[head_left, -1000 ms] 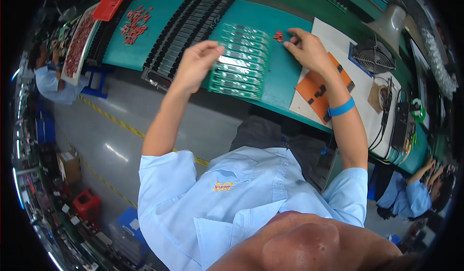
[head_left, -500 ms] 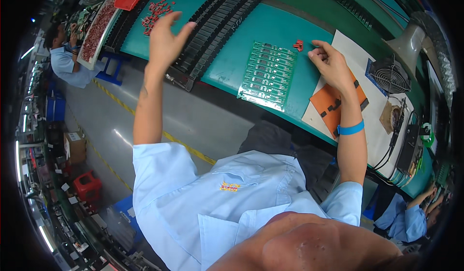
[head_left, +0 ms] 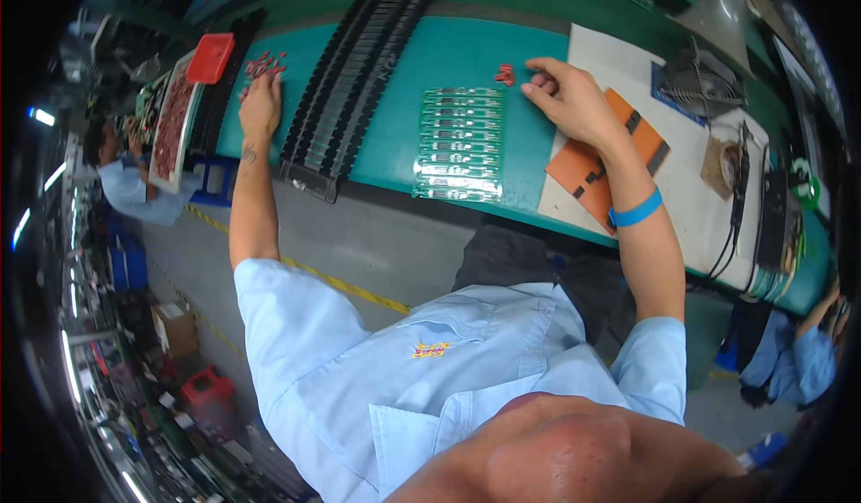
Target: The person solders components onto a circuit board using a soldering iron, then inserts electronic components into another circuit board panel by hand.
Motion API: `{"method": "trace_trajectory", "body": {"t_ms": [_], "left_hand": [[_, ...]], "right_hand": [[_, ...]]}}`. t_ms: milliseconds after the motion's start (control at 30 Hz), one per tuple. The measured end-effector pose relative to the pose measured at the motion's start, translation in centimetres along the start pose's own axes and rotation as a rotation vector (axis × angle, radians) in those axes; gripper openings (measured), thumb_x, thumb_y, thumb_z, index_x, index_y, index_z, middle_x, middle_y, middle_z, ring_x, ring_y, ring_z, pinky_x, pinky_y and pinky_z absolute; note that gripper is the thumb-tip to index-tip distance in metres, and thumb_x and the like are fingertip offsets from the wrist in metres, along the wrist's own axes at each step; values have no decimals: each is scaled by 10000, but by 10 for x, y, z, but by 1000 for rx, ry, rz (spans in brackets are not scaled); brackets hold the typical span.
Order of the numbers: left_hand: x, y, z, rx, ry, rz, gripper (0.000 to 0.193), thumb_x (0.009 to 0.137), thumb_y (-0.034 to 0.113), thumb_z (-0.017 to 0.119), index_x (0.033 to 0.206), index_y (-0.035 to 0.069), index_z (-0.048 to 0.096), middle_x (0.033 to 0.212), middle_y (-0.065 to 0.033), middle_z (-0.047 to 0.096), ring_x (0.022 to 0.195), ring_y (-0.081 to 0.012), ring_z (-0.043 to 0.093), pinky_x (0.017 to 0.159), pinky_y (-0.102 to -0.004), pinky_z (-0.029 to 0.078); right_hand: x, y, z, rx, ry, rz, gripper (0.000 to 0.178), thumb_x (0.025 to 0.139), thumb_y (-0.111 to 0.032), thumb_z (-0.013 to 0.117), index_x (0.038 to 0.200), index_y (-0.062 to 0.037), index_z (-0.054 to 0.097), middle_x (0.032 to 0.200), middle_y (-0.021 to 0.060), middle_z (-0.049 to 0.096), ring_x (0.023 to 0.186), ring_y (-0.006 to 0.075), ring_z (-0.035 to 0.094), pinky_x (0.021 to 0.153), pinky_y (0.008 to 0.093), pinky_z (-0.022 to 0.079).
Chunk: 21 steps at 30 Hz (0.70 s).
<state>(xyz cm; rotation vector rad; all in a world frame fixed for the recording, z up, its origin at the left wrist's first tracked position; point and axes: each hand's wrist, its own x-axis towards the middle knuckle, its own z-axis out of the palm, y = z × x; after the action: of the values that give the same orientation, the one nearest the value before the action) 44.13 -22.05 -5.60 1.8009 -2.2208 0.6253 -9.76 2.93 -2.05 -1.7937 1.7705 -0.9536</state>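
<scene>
At the far left of the green bench, my left hand reaches down onto a loose pile of small red parts. Its fingertips merge with the pile, so their grip is hidden. My right hand hovers with loosely bent fingers apart and nothing visible in them. Just left of its fingertips lies a small cluster of red parts, apart from the hand. A panel of several narrow green circuit boards rests on the bench between my hands.
A long black slotted rack lies across the bench. Further left stand a red tray and a white bin of red parts. An orange plate, a fan and cables sit right. Co-workers are at both sides.
My left hand has come down from above the bench onto the red pile, its spread fingers now lowered. The view has shifted; my right hand stays beside the small red cluster.
</scene>
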Motion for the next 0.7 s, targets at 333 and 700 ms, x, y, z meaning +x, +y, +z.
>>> {"method": "trace_trajectory", "body": {"t_ms": [333,700], "left_hand": [[9,12,-21,-162,111,51,261,1095,321,565,1089,76,651,1037,-141,755,836,-406,710,736,-476,562],[-4,304,-164,-826,147,485,152,1011,195,732,1031,45,721,815,-57,726,622,-199,631,574,-359,516]], "right_hand": [[6,11,8,-1,44,-73,356,949,-125,730,1262,44,719,925,105,748,757,211,675,717,335,558],[5,14,4,34,75,-43,360,900,-103,724,1234,33,729,941,120,776,773,279,721,732,375,584]]}}
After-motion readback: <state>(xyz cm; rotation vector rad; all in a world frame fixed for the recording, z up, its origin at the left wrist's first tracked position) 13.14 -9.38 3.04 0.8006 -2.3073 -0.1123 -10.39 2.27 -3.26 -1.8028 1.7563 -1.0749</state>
